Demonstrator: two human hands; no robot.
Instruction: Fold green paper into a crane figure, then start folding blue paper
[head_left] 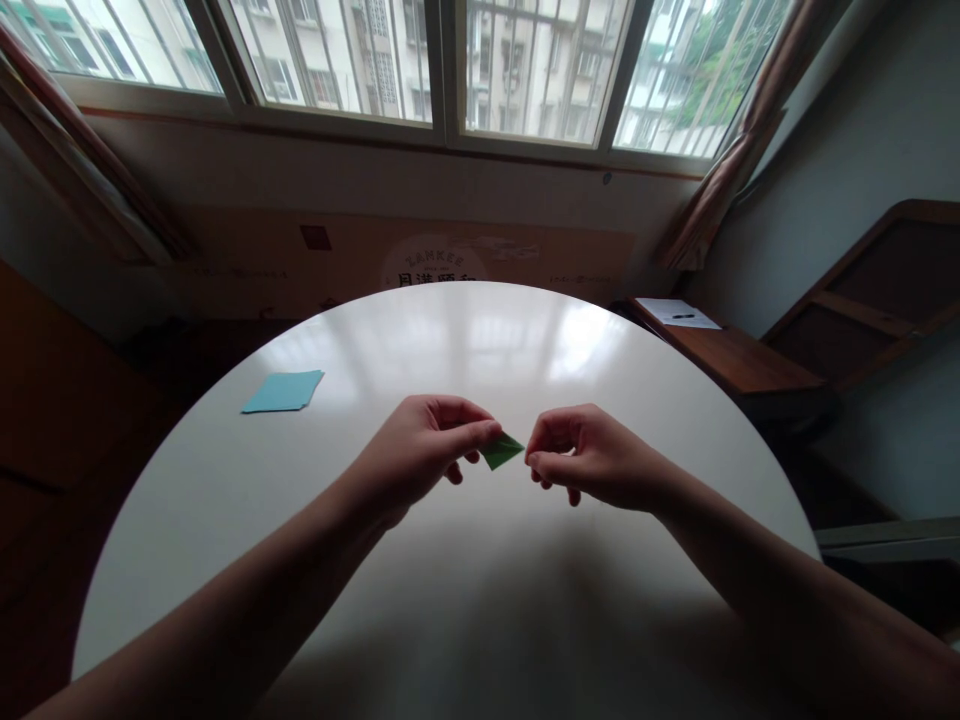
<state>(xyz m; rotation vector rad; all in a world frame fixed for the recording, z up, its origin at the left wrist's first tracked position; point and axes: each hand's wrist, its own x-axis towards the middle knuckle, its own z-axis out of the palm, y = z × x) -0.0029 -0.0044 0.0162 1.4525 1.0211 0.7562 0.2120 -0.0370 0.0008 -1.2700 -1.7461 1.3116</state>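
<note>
A small folded piece of green paper is held above the round white table. My left hand pinches its left part between thumb and index finger, which hide that end. At the paper's right tip, my right hand has thumb and forefinger pressed together on the pointed corner. The other fingers of both hands curl loosely below. To the far left on the tabletop lies a stack of light blue square paper.
A wooden side table at the right bears a white sheet with a dark pen. Beyond the round table, a printed cardboard panel stands below the barred windows. Curtains hang at both sides.
</note>
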